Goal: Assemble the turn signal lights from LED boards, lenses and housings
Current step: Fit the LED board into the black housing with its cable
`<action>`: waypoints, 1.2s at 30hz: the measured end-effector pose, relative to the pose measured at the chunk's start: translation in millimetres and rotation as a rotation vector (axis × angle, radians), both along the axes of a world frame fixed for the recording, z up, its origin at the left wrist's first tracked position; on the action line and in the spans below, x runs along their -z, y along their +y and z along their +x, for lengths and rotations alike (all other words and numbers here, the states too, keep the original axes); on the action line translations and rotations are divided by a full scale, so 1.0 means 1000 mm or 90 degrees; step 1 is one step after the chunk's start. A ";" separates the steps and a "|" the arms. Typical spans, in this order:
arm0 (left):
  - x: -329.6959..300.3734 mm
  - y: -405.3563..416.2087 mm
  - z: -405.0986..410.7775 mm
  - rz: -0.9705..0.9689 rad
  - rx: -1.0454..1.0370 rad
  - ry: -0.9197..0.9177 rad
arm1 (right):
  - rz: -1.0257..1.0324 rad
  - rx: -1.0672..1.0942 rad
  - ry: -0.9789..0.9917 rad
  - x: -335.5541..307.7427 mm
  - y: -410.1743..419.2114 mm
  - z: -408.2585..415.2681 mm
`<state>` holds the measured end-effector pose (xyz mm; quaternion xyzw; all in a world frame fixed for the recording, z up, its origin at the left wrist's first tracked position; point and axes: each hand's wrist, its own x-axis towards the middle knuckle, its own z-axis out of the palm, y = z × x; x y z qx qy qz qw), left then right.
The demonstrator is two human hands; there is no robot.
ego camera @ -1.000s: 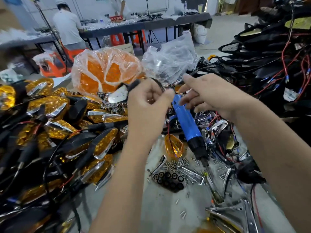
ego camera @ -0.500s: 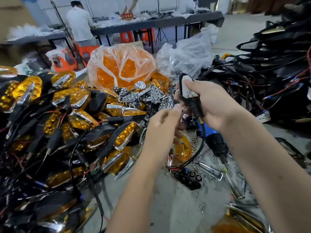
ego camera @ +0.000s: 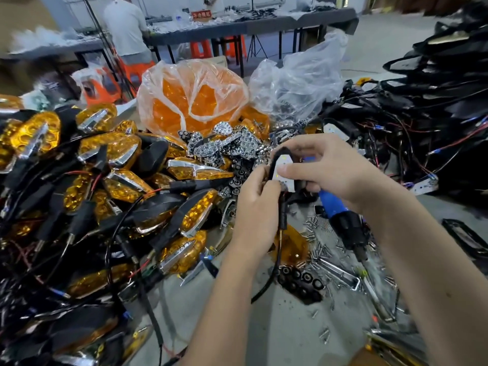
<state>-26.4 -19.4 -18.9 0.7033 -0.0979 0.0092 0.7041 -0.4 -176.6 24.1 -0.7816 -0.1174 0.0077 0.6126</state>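
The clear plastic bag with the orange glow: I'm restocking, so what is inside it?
Inside the knotted clear plastic bag are translucent orange lenses, packed tightly. How many cannot be told: plastic folds and glare hide its far side and bottom.

A small red sign (ego camera: 201,15) stands on the long grey table (ego camera: 264,25) at the back of the room. It carries a short row of light-coloured Chinese characters, but they are too blurred and too small to make out with any certainty. Nothing else bears print, a brand or a number that can be read
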 end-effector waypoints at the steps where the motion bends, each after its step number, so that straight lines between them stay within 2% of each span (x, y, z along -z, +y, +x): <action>1: 0.002 0.000 -0.001 0.007 0.000 -0.015 | 0.017 0.004 -0.024 0.000 0.000 0.000; 12: 0.008 0.000 0.002 0.105 -0.064 -0.122 | 0.057 0.057 -0.124 0.013 0.004 0.000; 16: 0.008 0.002 0.000 0.080 -0.057 -0.121 | 0.090 0.073 -0.145 0.014 0.013 -0.004; 31: 0.009 0.003 0.000 0.127 -0.085 -0.190 | 0.064 0.079 -0.174 0.009 0.017 -0.009; 36: 0.008 0.001 -0.002 0.101 -0.087 -0.197 | 0.071 0.075 -0.199 0.007 0.018 -0.011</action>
